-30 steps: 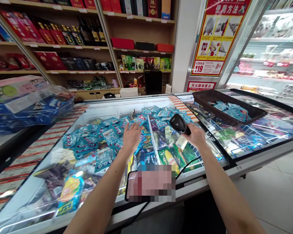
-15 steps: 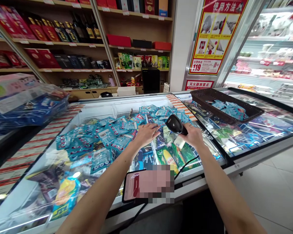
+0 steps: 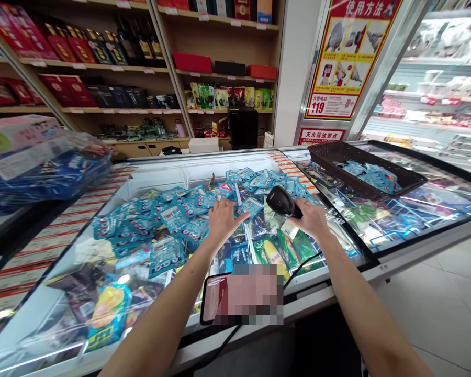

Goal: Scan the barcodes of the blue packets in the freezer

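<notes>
I stand at an open chest freezer [image 3: 157,175] filled with small blue packets [image 3: 172,217]. My left hand [image 3: 222,220] pinches one blue packet [image 3: 249,207] and holds it up just in front of the scanner. My right hand [image 3: 313,220] grips a black handheld barcode scanner [image 3: 283,202], its head turned left toward that packet. The scanner's black cable [image 3: 298,267] runs down to the freezer's front edge. A phone [image 3: 220,298] lies on the front rim below my arms.
A dark brown basket [image 3: 400,180] holding more blue packets rests on the closed glass lid [image 3: 424,209] at right. Green and yellow packets [image 3: 275,251] fill the right compartment beyond a white divider. Wrapped stacked goods [image 3: 39,162] sit at left. Shelves stand behind.
My left hand came off the pile on the left, reached toward the divider, and now holds one blue packet lifted before the scanner. The right hand with the scanner shifted slightly left.
</notes>
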`<action>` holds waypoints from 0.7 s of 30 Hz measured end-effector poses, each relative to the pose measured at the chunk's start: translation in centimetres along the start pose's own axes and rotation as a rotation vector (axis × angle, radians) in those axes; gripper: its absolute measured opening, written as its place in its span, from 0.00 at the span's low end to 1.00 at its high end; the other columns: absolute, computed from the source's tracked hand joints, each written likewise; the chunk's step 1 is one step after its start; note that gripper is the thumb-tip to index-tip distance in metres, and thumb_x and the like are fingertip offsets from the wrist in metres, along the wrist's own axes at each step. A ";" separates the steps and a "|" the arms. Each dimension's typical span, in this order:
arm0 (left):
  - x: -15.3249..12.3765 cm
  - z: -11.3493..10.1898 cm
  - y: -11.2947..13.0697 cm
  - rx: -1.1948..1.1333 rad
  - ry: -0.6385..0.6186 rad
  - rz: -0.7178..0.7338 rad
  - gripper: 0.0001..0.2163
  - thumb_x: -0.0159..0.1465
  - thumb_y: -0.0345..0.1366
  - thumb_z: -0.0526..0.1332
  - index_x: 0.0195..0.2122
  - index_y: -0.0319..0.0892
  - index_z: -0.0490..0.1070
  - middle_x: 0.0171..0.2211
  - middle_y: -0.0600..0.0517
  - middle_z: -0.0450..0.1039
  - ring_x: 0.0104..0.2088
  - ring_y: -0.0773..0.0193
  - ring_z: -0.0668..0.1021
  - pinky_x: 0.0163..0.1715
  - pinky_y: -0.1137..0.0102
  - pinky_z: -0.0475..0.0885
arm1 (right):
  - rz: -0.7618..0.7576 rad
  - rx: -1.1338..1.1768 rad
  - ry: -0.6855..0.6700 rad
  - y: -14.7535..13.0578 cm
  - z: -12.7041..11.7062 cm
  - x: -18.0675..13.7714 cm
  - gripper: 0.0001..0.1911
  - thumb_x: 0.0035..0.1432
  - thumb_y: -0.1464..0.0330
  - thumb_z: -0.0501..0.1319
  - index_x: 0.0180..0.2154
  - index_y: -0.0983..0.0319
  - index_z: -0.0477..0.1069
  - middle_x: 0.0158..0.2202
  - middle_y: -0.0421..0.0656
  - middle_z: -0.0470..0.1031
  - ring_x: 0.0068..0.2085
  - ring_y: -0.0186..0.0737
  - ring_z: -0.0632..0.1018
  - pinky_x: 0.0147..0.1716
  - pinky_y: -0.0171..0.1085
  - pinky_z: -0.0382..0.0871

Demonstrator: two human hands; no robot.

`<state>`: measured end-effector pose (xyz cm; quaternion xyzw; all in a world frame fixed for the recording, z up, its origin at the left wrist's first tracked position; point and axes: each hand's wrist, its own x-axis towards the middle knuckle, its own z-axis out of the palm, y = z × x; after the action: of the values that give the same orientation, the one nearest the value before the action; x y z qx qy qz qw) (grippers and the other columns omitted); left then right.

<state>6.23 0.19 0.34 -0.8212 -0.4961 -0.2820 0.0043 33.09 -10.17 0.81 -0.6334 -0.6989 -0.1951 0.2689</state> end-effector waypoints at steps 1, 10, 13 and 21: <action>0.1 0.0 -0.3 -0.035 -0.023 0.003 0.23 0.54 0.57 0.56 0.41 0.44 0.69 0.44 0.43 0.69 0.47 0.46 0.68 0.43 0.56 0.63 | -0.001 -0.003 -0.002 0.0 0.0 0.0 0.20 0.52 0.57 0.58 0.44 0.60 0.68 0.36 0.44 0.74 0.36 0.43 0.75 0.29 0.35 0.61; 0.0 -0.7 -1.3 -0.610 -0.014 -0.100 0.19 0.59 0.45 0.56 0.49 0.44 0.60 0.37 0.51 0.70 0.32 0.66 0.72 0.31 0.71 0.66 | -0.075 0.031 -0.066 -0.5 -0.1 -0.1 0.19 0.52 0.59 0.59 0.44 0.60 0.68 0.36 0.44 0.74 0.36 0.42 0.75 0.30 0.35 0.62; 0.0 -0.9 -1.1 -0.635 0.020 -0.117 0.19 0.59 0.43 0.56 0.50 0.44 0.61 0.32 0.53 0.68 0.27 0.68 0.70 0.29 0.71 0.65 | -0.087 0.070 -0.097 -0.8 -0.2 -0.1 0.19 0.53 0.59 0.59 0.45 0.60 0.67 0.37 0.44 0.74 0.36 0.42 0.75 0.30 0.35 0.63; 0.1 -1.5 -0.9 -0.605 -0.037 -0.084 0.17 0.60 0.42 0.54 0.51 0.48 0.65 0.24 0.56 0.61 0.22 0.69 0.65 0.26 0.73 0.63 | -0.129 0.104 -0.133 -1.2 -0.4 -0.1 0.21 0.53 0.58 0.58 0.47 0.60 0.66 0.38 0.44 0.74 0.37 0.43 0.75 0.31 0.36 0.62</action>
<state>4.85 0.22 1.43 -0.7690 -0.4232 -0.4018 -0.2610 31.95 -10.67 1.14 -0.5837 -0.7637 -0.1330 0.2416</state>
